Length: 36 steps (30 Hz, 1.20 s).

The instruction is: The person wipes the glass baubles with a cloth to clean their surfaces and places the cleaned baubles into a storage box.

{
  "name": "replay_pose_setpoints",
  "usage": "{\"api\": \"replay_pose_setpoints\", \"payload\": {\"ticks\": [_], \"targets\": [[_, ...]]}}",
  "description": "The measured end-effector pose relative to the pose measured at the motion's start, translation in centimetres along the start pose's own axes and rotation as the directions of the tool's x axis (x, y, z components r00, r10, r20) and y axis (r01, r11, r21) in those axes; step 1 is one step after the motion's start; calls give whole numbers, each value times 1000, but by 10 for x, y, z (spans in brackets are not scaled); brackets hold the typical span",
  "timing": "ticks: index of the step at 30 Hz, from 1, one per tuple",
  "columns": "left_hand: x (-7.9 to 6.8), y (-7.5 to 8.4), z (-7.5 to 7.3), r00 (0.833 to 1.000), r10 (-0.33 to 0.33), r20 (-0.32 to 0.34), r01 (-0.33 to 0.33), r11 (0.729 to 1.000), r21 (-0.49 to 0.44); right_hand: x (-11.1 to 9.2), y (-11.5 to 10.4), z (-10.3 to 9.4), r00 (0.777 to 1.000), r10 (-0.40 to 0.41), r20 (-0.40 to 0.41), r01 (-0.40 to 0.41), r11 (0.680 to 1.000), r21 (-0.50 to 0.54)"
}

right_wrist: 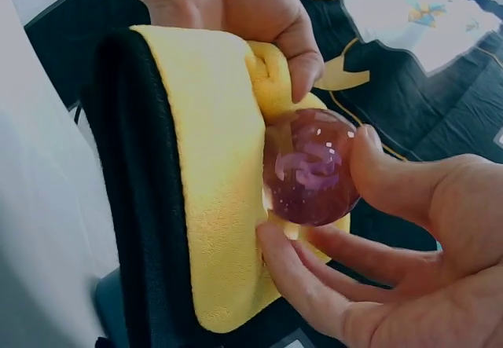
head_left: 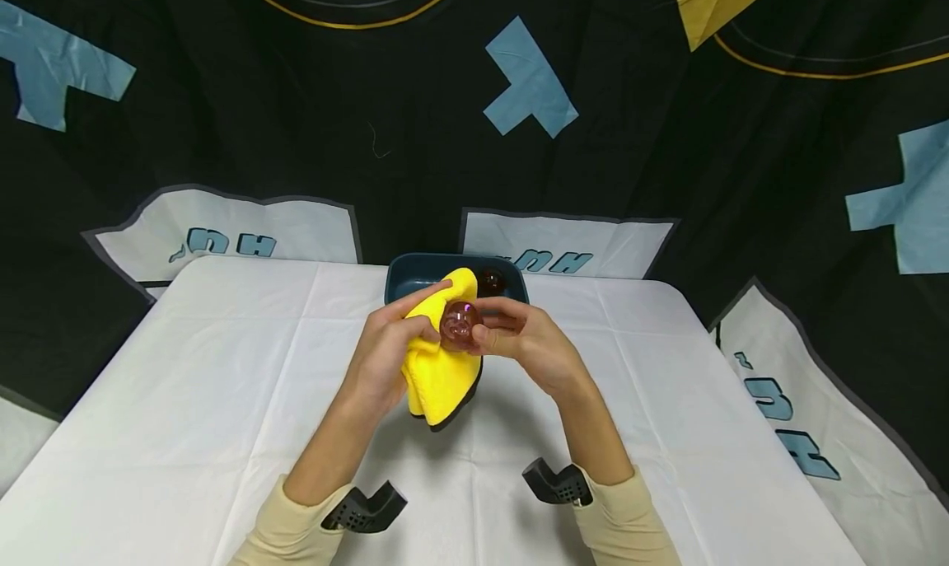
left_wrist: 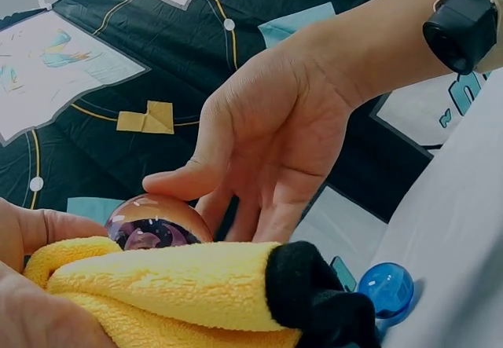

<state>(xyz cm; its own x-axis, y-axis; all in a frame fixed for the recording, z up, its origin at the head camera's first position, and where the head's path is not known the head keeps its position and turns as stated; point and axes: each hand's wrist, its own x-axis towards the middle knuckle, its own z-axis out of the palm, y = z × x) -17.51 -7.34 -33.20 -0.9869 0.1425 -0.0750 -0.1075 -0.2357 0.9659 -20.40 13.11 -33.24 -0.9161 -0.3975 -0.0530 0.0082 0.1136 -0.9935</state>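
A clear pinkish-purple ball [head_left: 458,325] with a swirl inside is held above the table, in front of my body. My right hand [head_left: 537,343] pinches it from the right; in the right wrist view the thumb touches the ball [right_wrist: 313,167] and the other fingers curl beneath. My left hand [head_left: 385,348] grips a yellow fleecy cloth [head_left: 445,385] with a dark underside. The cloth lies against the ball's left side and hangs below it. From the left wrist view, folds of the yellow cloth [left_wrist: 173,285] hide the lower part of the ball.
Behind the hands, a dark blue tray [head_left: 415,273] stands on the white table [head_left: 311,368], with a dark reddish ball [head_left: 491,283] inside. The left wrist view shows a blue ball [left_wrist: 387,289] beyond the cloth. A black printed cloth [head_left: 296,137] hangs at the back.
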Motion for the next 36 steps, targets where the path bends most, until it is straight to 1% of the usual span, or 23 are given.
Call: {"api": "replay_pose_setpoints", "payload": {"ticks": [4, 8, 11, 13, 15, 18, 26, 30, 33, 36], "targets": [[1, -1, -1, 1000, 1, 2, -1, 1000, -20, 1, 0, 2, 1000, -28, 8, 27, 999, 34], [2, -1, -1, 1000, 2, 4, -2, 1000, -23, -1, -2, 2, 998, -40, 40, 38, 998, 58], [2, -1, -1, 1000, 3, 4, -3, 1000, -20, -1, -2, 1, 998, -48, 47, 46, 998, 33], [1, -1, 0, 1000, -1, 6, 1, 1000, -14, -1, -2, 1, 999, -41, 36, 41, 999, -1], [0, 0, 1, 1000, -7, 4, 7, 1000, -3, -1, -2, 1, 1000, -22, 16, 23, 999, -39], [-1, 1, 1, 1000, -10, 2, 10, 1000, 8, 0, -1, 1, 1000, 10, -2, -10, 998, -67], [-2, 3, 0, 1000, 12, -6, -12, 1000, -6, 1, 0, 3, 998, 18, 61, -20, 999, 34], [-2, 2, -1, 1000, 12, -4, -12, 1000, 1, -1, 0, 5, 997, 11, 71, -13, 999, 36], [-2, 2, -2, 1000, 11, 4, -11, 1000, 2, -1, -1, 8, 998, 4, 57, -5, 1000, 8], [-1, 3, -3, 1000, 6, 7, -6, 1000, -4, 1, -1, 13, 1000, 11, 10, -11, 1000, -10]]}}
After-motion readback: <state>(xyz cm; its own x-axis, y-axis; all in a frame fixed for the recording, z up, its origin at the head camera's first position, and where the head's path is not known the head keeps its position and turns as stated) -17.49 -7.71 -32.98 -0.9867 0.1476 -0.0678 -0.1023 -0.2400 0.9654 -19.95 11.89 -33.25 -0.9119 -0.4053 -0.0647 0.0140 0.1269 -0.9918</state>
